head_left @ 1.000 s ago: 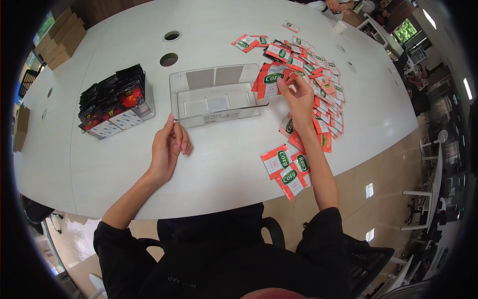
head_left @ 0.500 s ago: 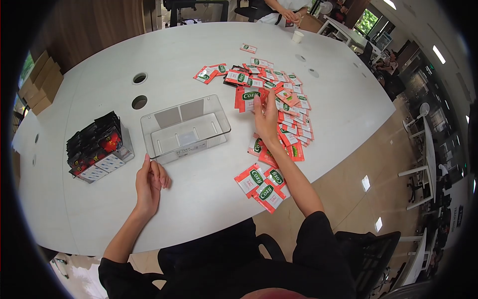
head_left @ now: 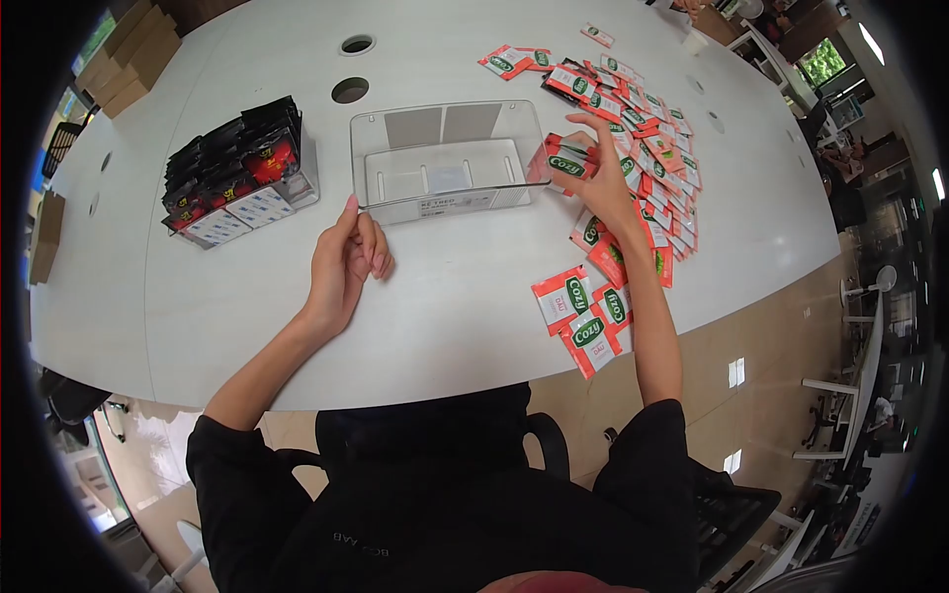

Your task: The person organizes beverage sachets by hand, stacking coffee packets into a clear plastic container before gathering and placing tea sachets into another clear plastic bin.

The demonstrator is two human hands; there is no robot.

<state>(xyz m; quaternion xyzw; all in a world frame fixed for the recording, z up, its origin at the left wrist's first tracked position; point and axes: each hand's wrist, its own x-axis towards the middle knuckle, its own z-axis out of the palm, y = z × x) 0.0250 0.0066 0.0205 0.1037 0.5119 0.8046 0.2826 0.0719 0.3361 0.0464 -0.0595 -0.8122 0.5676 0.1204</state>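
A clear plastic bin (head_left: pixel 474 203) stands on the white table with nothing but a pale label or patch seen in it. At its front left corner, my left hand (head_left: pixel 344 262) pinches the rim, the other fingers curled. My right hand (head_left: pixel 608 188) is closed on red-and-white Cozy sachets (head_left: pixel 566 166), held just by the bin's right end. Right of that hand spreads a heap of similar sachets (head_left: pixel 667 163), partly hidden behind it. Several more sachets (head_left: pixel 590 341) lie nearer the table's front edge.
A clear container of black packets (head_left: pixel 242 163) stands left of the bin. Two cable holes (head_left: pixel 350 91) open behind it. Cardboard boxes (head_left: pixel 129 64) are at the far left, and a paper cup (head_left: pixel 695 42) stands at the back. Another person's hand shows at the top edge.
My right hand has carried the Cozy sachets from the heap leftward to the bin's right end. My left hand stays at the bin's corner. The camera view has shifted.
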